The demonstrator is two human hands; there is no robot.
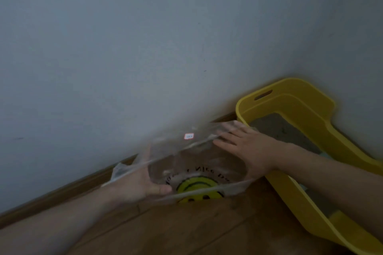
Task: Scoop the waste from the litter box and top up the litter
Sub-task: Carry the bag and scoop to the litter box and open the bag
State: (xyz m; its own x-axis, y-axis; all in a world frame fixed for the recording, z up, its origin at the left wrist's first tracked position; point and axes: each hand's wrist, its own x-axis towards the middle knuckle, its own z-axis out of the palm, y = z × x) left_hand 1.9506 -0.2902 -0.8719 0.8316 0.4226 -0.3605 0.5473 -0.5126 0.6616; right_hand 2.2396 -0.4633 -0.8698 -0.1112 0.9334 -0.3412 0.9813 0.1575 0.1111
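The step in hand looks like readying a waste bag, not scooping yet. A clear plastic bag [199,163] printed with a yellow smiley face is being spread open low in the centre of the frame, above the wooden floor [186,230] and close to the grey wall [145,47]. The left hand [141,184], lower centre-left, grips the bag's near rim with its thumb folded over the film (its fingers are veiled by blurred plastic, so I cannot tell how far they curl). The right hand [242,147], centre-right, is flat with fingers straight and spread, pressing the opposite side of the mouth outward. The yellow litter box [306,105] sits at the right of the frame, just beside the right hand, whose forearm crosses in front of the box's near wall; grey litter [277,128] shows inside. Next, I judge, the bag must be set beside the box with its mouth wide, and a scoop found, since none shows here.
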